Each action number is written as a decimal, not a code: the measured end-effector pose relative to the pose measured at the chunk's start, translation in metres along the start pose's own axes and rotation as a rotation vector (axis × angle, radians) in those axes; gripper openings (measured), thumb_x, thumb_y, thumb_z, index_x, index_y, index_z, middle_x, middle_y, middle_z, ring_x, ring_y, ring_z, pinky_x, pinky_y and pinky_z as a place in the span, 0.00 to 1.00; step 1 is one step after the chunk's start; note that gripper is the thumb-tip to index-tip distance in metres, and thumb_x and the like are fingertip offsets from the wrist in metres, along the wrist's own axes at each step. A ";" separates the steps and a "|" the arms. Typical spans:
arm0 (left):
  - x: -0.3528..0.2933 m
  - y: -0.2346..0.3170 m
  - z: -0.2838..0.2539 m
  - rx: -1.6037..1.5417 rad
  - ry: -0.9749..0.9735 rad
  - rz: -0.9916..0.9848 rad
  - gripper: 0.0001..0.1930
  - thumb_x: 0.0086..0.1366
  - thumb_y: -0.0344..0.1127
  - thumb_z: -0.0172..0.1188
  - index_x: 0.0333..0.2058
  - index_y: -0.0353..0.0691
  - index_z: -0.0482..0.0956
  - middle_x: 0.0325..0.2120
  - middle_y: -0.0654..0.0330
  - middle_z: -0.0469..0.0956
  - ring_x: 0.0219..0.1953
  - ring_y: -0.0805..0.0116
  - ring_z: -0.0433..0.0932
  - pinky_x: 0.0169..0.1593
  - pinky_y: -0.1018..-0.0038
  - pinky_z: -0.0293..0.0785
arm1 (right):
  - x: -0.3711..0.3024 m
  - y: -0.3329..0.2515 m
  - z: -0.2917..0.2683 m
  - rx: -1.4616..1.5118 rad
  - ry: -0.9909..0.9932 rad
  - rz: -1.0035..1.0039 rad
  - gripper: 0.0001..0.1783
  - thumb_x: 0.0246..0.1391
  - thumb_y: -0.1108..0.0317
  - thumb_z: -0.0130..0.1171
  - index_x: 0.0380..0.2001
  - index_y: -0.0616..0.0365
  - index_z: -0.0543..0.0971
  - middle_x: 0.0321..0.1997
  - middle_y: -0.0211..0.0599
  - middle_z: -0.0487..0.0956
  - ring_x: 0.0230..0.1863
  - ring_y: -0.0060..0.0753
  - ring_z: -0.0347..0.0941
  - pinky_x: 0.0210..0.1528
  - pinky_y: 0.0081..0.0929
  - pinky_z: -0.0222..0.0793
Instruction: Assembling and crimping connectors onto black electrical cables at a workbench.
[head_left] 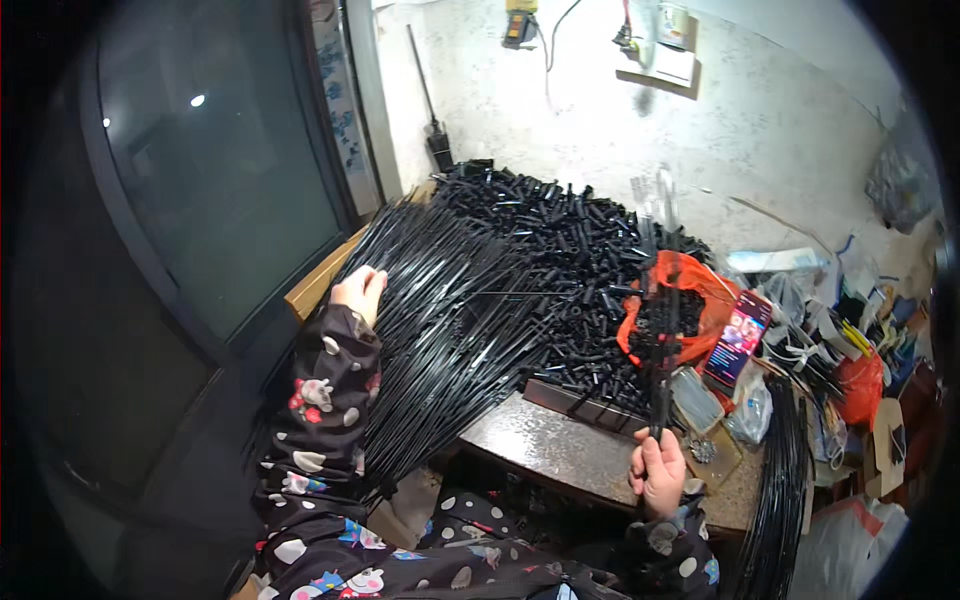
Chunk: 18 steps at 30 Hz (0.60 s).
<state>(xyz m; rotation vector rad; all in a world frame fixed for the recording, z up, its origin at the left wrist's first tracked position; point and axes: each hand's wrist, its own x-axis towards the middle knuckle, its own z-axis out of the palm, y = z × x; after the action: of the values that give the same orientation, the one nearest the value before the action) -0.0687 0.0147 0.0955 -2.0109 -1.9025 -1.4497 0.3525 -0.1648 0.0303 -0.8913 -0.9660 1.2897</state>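
Observation:
My left hand rests on the upper left edge of a large fanned bundle of thin black rods that slants from the bench down toward my lap. My right hand is closed around the lower end of a bunch of black rods held upright, with small black pieces stacked along them; their tips blur near the wall. Behind both lies a big heap of short black tubes on the bench.
An orange plastic bag of black parts sits right of the heap, beside a phone. Clutter of bags, ties and boxes fills the right side. A dark window is at left. More long black rods hang at right.

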 end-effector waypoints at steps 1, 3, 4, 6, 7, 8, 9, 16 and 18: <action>0.010 0.005 -0.001 -0.266 -0.164 -0.116 0.12 0.59 0.42 0.51 0.27 0.39 0.72 0.10 0.64 0.66 0.13 0.73 0.66 0.18 0.76 0.60 | 0.001 -0.001 0.004 0.011 -0.018 0.009 0.09 0.57 0.64 0.43 0.36 0.57 0.66 0.15 0.26 0.62 0.08 0.13 0.53 0.10 0.10 0.49; 0.010 0.080 0.007 -0.767 -0.298 -0.306 0.11 0.61 0.40 0.49 0.27 0.39 0.72 0.09 0.73 0.58 0.10 0.83 0.55 0.13 0.83 0.50 | 0.004 -0.007 0.006 0.037 -0.025 0.035 0.09 0.57 0.64 0.43 0.36 0.57 0.66 0.15 0.26 0.63 0.09 0.13 0.53 0.10 0.11 0.50; 0.006 0.103 0.013 -0.961 -0.311 -0.348 0.11 0.62 0.41 0.48 0.29 0.40 0.71 0.10 0.74 0.58 0.10 0.85 0.53 0.12 0.88 0.48 | 0.005 -0.014 0.011 0.037 -0.043 0.026 0.09 0.57 0.65 0.44 0.36 0.58 0.66 0.16 0.27 0.64 0.11 0.14 0.55 0.13 0.11 0.52; -0.020 0.166 0.035 -1.107 -0.291 -0.364 0.11 0.64 0.40 0.43 0.36 0.39 0.67 0.14 0.68 0.63 0.13 0.83 0.59 0.15 0.86 0.57 | 0.013 -0.015 0.017 0.035 -0.074 -0.087 0.09 0.57 0.65 0.44 0.35 0.59 0.67 0.19 0.28 0.67 0.18 0.16 0.61 0.21 0.13 0.58; -0.039 0.201 0.055 -1.218 -0.397 -0.384 0.14 0.65 0.42 0.41 0.40 0.37 0.62 0.21 0.59 0.70 0.18 0.74 0.69 0.24 0.79 0.68 | 0.017 -0.013 0.013 0.014 -0.062 -0.196 0.09 0.57 0.65 0.44 0.35 0.59 0.68 0.21 0.29 0.69 0.23 0.16 0.63 0.26 0.14 0.60; -0.050 0.207 0.074 -1.471 -0.774 -0.439 0.17 0.65 0.45 0.39 0.43 0.36 0.59 0.30 0.48 0.73 0.28 0.64 0.75 0.33 0.71 0.71 | 0.015 -0.017 0.017 -0.023 -0.034 -0.214 0.09 0.57 0.67 0.44 0.36 0.60 0.68 0.29 0.30 0.71 0.31 0.18 0.66 0.36 0.17 0.61; -0.073 0.226 0.086 -1.453 -0.935 -0.417 0.21 0.64 0.49 0.38 0.44 0.35 0.61 0.37 0.46 0.73 0.37 0.59 0.74 0.39 0.70 0.70 | 0.017 -0.005 0.017 -0.090 -0.032 -0.292 0.11 0.56 0.67 0.46 0.39 0.61 0.67 0.34 0.32 0.72 0.35 0.22 0.67 0.39 0.20 0.62; -0.115 0.267 0.128 -1.692 -1.006 -0.620 0.15 0.57 0.32 0.55 0.42 0.33 0.69 0.34 0.53 0.75 0.35 0.64 0.76 0.38 0.73 0.74 | -0.043 0.061 -0.012 -0.486 -0.028 0.051 0.22 0.48 0.70 0.53 0.47 0.61 0.62 0.37 0.39 0.73 0.38 0.29 0.70 0.42 0.25 0.63; -0.116 0.273 0.119 -1.570 -0.990 -0.503 0.13 0.56 0.31 0.56 0.40 0.33 0.71 0.30 0.54 0.76 0.32 0.66 0.76 0.37 0.74 0.73 | -0.056 0.067 -0.022 -0.346 -0.115 0.130 0.22 0.49 0.72 0.51 0.49 0.61 0.63 0.38 0.36 0.73 0.40 0.28 0.69 0.44 0.24 0.62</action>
<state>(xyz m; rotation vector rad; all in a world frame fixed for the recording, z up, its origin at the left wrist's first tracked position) 0.2375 -0.0774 0.1085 -3.4844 -1.4221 -3.1995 0.3474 -0.2151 -0.0440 -1.1706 -1.2640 1.3154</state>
